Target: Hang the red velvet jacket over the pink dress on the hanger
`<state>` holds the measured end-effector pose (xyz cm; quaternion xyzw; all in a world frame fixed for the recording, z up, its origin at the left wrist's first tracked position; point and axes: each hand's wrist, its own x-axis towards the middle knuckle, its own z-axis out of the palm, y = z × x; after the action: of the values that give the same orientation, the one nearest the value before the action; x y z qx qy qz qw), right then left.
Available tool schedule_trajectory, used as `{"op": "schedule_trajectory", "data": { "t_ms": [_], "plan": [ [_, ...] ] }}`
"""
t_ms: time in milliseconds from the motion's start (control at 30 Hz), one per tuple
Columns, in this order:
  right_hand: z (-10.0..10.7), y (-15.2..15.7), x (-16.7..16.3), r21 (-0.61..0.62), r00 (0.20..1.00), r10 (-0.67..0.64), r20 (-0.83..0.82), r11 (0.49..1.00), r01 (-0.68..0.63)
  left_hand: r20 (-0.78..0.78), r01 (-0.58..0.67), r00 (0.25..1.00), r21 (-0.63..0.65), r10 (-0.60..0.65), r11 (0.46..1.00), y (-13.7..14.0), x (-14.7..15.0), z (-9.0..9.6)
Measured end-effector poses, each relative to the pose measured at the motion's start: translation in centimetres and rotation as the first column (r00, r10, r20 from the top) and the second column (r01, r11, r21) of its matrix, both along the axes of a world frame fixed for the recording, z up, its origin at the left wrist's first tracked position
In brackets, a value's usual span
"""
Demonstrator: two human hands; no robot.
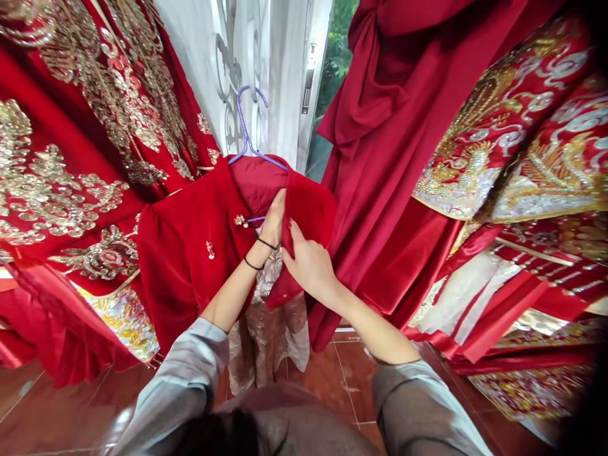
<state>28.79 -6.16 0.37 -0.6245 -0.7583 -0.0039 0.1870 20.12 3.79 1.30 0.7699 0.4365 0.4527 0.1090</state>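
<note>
A red velvet jacket (190,253) hangs on a purple hanger (247,136) in front of me, with small jewelled clasps down its front. My left hand (274,218) reaches inside the open front near the hanger's lower bar, its fingers closed there; two black bands circle that wrist. My right hand (306,259) pinches the jacket's right front edge and holds it folded back. A pale sequinned garment (266,335) hangs inside, below the jacket.
Red gowns with gold embroidery (71,158) hang at the left. A plain dark red gown (380,190) hangs right of the jacket, embroidered red robes (522,145) beyond it. A white door (266,69) stands behind. The floor is red tile (342,380).
</note>
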Motion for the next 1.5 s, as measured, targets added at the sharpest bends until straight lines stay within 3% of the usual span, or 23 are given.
{"op": "schedule_trajectory", "data": {
  "t_ms": [67,100,167,233,267,300,367,467,567,633,767,933,1000,1067,1200,1267,1367,1433,1500],
  "plan": [
    [0.1,-0.1,0.5,0.072,0.995,0.003,-0.102,0.997,0.004,0.016,-0.063,0.998,0.188,0.061,0.98,-1.4,-2.0,-0.2],
    [-0.2,-0.1,0.8,0.104,0.989,0.019,-0.148,0.995,-0.003,0.043,-0.144,0.99,0.295,0.137,0.945,-2.2,-3.3,-0.5],
    [-1.4,0.4,1.6,0.149,0.971,0.053,-0.234,0.989,-0.018,0.168,-0.388,0.921,0.448,0.35,0.805,-3.8,-5.9,-1.6],
    [-3.0,1.4,2.2,0.173,0.943,0.067,-0.326,0.985,-0.011,0.301,-0.619,0.782,0.472,0.546,0.628,-5.2,-8.2,-2.9],
    [-3.7,1.9,2.3,0.181,0.926,0.074,-0.37,0.984,-0.007,0.314,-0.69,0.717,0.447,0.622,0.57,-5.6,-8.9,-3.5],
    [-4.1,2.3,2.3,0.192,0.909,0.084,-0.408,0.981,-0.004,0.271,-0.727,0.674,0.409,0.688,0.551,-5.9,-9.5,-3.9],
    [-4.1,2.9,1.8,0.235,0.879,0.117,-0.462,0.972,-0.005,0.077,-0.753,0.627,0.313,0.775,0.579,-5.7,-9.9,-4.2],
    [-2.5,2.8,-0.1,0.355,0.847,0.215,-0.486,0.934,-0.033,-0.191,-0.768,0.566,0.232,0.802,0.597,-4.4,-9.9,-3.8],
    [-1.3,2.7,-2.3,0.461,0.83,0.319,-0.458,0.883,-0.085,-0.299,-0.749,0.556,0.223,0.775,0.624,-3.6,-10.1,-3.5],
    [-1.4,3.0,-3.2,0.465,0.835,0.336,-0.437,0.878,-0.11,-0.323,-0.723,0.581,0.216,0.747,0.656,-3.7,-10.0,-3.8],
    [-3.0,3.8,-4.0,0.384,0.857,0.282,-0.43,0.917,-0.109,-0.298,-0.671,0.664,0.167,0.686,0.722,-4.1,-8.5,-4.7],
    [-3.6,3.8,-4.9,0.391,0.855,0.286,-0.433,0.914,-0.107,-0.124,-0.568,0.811,0.066,0.572,0.82,-3.9,-7.8,-6.3],
    [-4.5,3.6,-4.9,0.356,0.831,0.256,-0.494,0.932,-0.075,-0.009,-0.574,0.815,0.125,0.58,0.809,-4.5,-8.2,-8.0],
    [-6.1,3.3,-4.6,0.257,0.81,0.188,-0.555,0.965,-0.048,0.106,-0.607,0.792,0.231,0.601,0.76,-5.4,-8.3,-10.4],
    [-9.4,3.1,-2.6,0.07,0.758,0.064,-0.649,0.997,-0.025,0.159,-0.573,0.817,0.342,0.555,0.745,-5.3,-7.3,-14.4],
    [-9.7,2.7,-1.0,0.092,0.737,0.062,-0.673,0.996,0.0,0.14,-0.586,0.807,0.317,0.574,0.746,-4.1,-7.0,-14.5],
    [-8.1,0.9,0.6,0.238,0.704,0.126,-0.699,0.969,0.062,0.088,-0.606,0.794,0.193,0.602,0.771,-2.0,-7.1,-12.9],
    [-6.6,-0.9,0.1,0.343,0.679,0.184,-0.711,0.933,0.107,0.081,-0.549,0.835,0.063,0.545,0.833,-1.1,-7.3,-11.6],
    [-5.7,-2.5,-2.0,0.435,0.675,0.291,-0.678,0.899,0.051,0.168,-0.408,0.895,-0.062,0.413,0.911,-0.8,-7.6,-10.7]
  ]
}}
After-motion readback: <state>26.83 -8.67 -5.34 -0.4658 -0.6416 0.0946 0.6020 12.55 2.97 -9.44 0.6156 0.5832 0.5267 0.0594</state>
